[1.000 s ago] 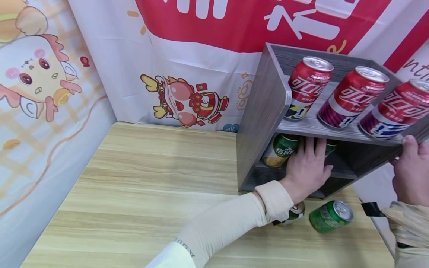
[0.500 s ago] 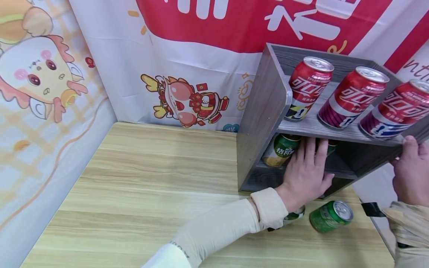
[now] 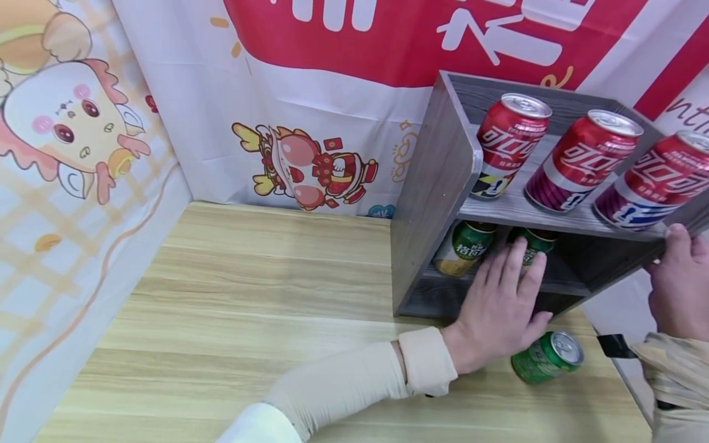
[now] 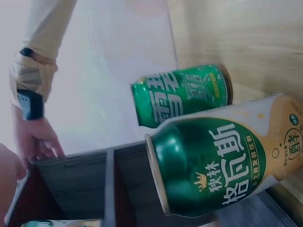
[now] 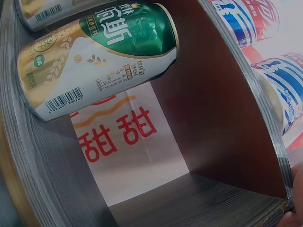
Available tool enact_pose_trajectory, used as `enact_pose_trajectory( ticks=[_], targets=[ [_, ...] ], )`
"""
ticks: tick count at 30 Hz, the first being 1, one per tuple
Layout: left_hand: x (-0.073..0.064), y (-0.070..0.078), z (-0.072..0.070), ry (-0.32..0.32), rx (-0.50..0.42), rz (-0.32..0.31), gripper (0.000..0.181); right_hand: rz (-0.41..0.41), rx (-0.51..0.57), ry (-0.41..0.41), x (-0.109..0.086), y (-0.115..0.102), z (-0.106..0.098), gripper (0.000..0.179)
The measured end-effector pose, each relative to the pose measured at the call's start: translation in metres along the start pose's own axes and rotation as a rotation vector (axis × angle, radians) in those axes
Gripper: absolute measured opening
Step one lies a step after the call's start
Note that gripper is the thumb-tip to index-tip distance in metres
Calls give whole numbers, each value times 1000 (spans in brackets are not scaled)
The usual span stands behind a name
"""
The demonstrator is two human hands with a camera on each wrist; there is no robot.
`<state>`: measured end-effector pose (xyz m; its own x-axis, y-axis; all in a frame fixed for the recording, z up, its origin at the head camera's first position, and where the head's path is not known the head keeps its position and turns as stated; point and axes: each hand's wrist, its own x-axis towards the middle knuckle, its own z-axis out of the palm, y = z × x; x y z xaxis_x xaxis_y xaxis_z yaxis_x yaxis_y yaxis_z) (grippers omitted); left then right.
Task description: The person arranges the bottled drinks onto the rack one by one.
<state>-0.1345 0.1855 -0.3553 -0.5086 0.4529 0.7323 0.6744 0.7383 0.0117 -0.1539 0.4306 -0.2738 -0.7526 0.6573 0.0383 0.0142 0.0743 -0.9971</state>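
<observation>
In the head view my left hand [image 3: 498, 311] is in front of the grey shelf unit [image 3: 434, 184], its fingers extended and overlapping the second green-and-gold can [image 3: 534, 241] in the middle compartment. Another such can [image 3: 465, 247] stands to its left. My right hand [image 3: 678, 286] grips the right end of the board under the red cans, thumb on top. On the table a green can [image 3: 545, 357] stands below the left hand. The left wrist view shows a third green-and-gold can [image 4: 218, 161] close by, which the left arm hides in the head view.
Three red cola cans [image 3: 584, 161] stand on the top board. The light wood table [image 3: 249, 295] stretches left of the unit, with printed cloth [image 3: 332, 61] behind it. A lower compartment [image 3: 437, 298] lies under the middle one.
My left hand has drawn back out of the middle compartment, down towards me, uncovering more of the second can. The left arm now covers the can on the table behind it. The right hand stays put.
</observation>
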Motion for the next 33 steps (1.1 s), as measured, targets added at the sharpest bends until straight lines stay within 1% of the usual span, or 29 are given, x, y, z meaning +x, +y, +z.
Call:
enact_pose_trajectory(
  ticks=[4,7,10,13,17,21,24,27,30,32,33],
  targets=[
    [-9,3,-18,70,-22,56,62,3,-4,1,-1,0,1,45],
    [-14,3,-33,123,-54,90,51,5,-9,7,-1,-1,1,46],
    [-18,0,-47,170,-85,107,42,9,-14,7,-2,-2,2,46],
    [-22,-7,-59,198,-114,110,38,12,-19,2,-3,-2,2,47],
    [-26,-19,-70,209,-152,90,37,8,-22,1,-4,-2,1,48],
    [-28,-33,-77,220,-199,59,37,15,-27,4,-6,-2,1,49],
    [-28,-47,-80,254,-254,45,37,20,-38,3,-7,-3,2,50],
    [-29,-62,-80,307,-314,28,40,19,-53,7,-6,-4,2,48],
    [-30,-77,-78,348,-371,-18,48,17,-61,6,-5,-4,3,46],
    [-31,-87,-75,353,-418,-68,56,11,-51,-1,-4,-3,3,43],
    [-32,-92,-72,340,-451,-99,60,7,-41,-6,-3,-3,3,40]
  ],
)
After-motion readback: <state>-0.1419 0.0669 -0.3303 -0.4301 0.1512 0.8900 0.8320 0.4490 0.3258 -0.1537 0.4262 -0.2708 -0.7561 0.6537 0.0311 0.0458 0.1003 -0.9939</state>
